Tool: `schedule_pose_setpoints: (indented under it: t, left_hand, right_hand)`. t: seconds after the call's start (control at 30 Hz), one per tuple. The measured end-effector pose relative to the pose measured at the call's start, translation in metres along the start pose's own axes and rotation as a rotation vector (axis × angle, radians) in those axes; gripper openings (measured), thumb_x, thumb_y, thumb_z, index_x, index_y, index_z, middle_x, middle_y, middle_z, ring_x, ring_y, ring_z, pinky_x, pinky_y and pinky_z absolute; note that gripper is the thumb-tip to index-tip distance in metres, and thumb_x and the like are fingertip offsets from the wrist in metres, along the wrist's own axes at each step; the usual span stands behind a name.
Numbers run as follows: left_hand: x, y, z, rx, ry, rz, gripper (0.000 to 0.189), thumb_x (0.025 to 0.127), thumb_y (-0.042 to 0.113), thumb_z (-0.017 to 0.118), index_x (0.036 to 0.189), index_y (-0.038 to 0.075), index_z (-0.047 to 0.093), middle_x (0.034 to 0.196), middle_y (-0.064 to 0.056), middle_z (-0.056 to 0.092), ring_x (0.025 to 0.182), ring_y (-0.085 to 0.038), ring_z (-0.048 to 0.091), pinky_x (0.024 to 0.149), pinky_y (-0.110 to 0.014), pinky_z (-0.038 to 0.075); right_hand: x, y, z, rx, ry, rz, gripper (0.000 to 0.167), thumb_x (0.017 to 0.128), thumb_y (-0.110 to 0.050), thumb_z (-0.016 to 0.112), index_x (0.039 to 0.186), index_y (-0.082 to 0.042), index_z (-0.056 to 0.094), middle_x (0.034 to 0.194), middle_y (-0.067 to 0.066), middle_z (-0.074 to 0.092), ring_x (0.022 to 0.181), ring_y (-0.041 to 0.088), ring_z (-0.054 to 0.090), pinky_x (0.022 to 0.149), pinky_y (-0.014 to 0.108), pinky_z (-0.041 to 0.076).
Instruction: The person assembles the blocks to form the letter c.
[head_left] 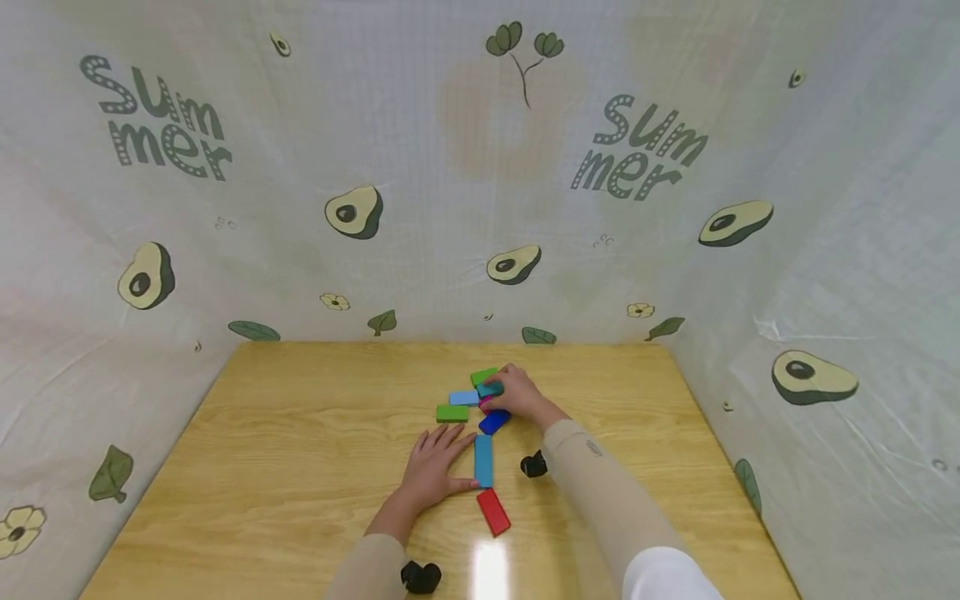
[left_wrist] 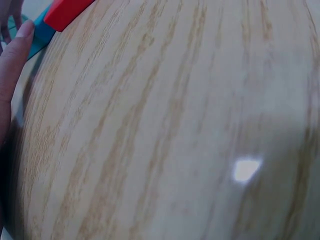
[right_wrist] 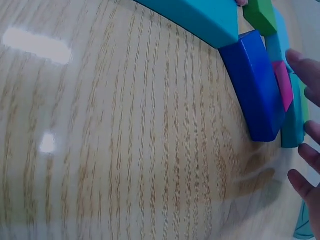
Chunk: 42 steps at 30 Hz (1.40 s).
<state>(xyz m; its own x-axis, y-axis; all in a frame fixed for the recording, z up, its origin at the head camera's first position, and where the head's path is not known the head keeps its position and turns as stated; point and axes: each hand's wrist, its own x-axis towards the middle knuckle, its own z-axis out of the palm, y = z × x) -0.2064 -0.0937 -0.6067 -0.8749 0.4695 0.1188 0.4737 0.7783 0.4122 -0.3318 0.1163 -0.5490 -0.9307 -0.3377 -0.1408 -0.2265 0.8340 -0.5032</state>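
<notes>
My left hand (head_left: 433, 471) lies spread on the table, its thumb at the near end of a long light-blue block (head_left: 483, 461). A red block (head_left: 493, 512) sits just nearer, angled. My right hand (head_left: 517, 393) reaches over the far blocks, its loosely bent fingers at a teal block (head_left: 490, 389) and its thumb by a pink block (right_wrist: 283, 85), mostly covered in the head view. Beside them lies a dark-blue block (right_wrist: 255, 87), slanted toward the long block's far end. A pale-blue block (head_left: 464, 398) and two green blocks, one nearer (head_left: 452, 413) and one farther (head_left: 484, 377), adjoin the cluster.
The wooden table (head_left: 300, 458) meets a patterned cloth (head_left: 420, 167) at the back and sides. A black object (head_left: 534, 464) shows beside the right sleeve, and another black object (head_left: 421, 577) by the left sleeve.
</notes>
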Motion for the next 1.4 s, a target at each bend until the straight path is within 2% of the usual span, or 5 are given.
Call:
schedule_pose_setpoints:
  t: [0.23,0.6,0.8,1.07,1.4]
  left_hand:
    - [-0.002,0.001,0.000,-0.004,0.010,0.010,0.084,0.081,0.067,0.062,0.149,0.022,0.043,0.154,-0.007,0.035,0.143,-0.037,0.024,0.113,-0.059,0.013]
    - [0.000,0.001,0.000,-0.016,0.030,0.015,0.082,0.081,0.065,0.065,0.148,0.022,0.045,0.153,-0.007,0.036,0.143,-0.036,0.024,0.113,-0.059,0.014]
    - [0.000,0.001,0.000,-0.010,0.011,-0.003,0.083,0.081,0.067,0.063,0.149,0.023,0.044,0.155,-0.006,0.035,0.144,-0.035,0.022,0.114,-0.058,0.012]
    - [-0.001,-0.001,0.003,-0.004,0.006,-0.012,0.084,0.080,0.069,0.062,0.149,0.025,0.043,0.155,-0.004,0.034,0.144,-0.034,0.021,0.114,-0.057,0.011]
    - [0.001,-0.002,0.005,0.013,0.031,0.002,0.084,0.080,0.069,0.063,0.149,0.025,0.044,0.155,-0.004,0.034,0.143,-0.034,0.023,0.114,-0.056,0.013]
  right_hand:
    - [0.006,0.005,0.006,0.032,-0.015,0.002,0.050,0.079,-0.034,0.083,0.124,-0.018,0.067,0.132,0.011,0.044,0.118,0.029,0.042,0.098,0.042,0.043]
    - [0.013,0.010,-0.003,0.091,-0.015,0.004,0.045,0.084,-0.025,0.079,0.125,-0.011,0.065,0.129,0.011,0.043,0.115,0.027,0.046,0.101,0.042,0.041]
    - [0.017,0.011,-0.006,0.066,-0.013,-0.011,0.041,0.085,-0.021,0.077,0.124,-0.010,0.066,0.127,0.011,0.044,0.113,0.027,0.049,0.101,0.040,0.042]
    - [0.025,0.011,-0.002,0.053,-0.010,-0.008,0.035,0.086,-0.015,0.076,0.119,-0.009,0.067,0.114,0.007,0.045,0.101,0.021,0.051,0.094,0.036,0.046]
    - [0.033,0.008,-0.001,-0.021,0.004,-0.022,0.032,0.086,-0.014,0.077,0.117,-0.009,0.068,0.108,0.005,0.047,0.098,0.019,0.053,0.093,0.034,0.047]
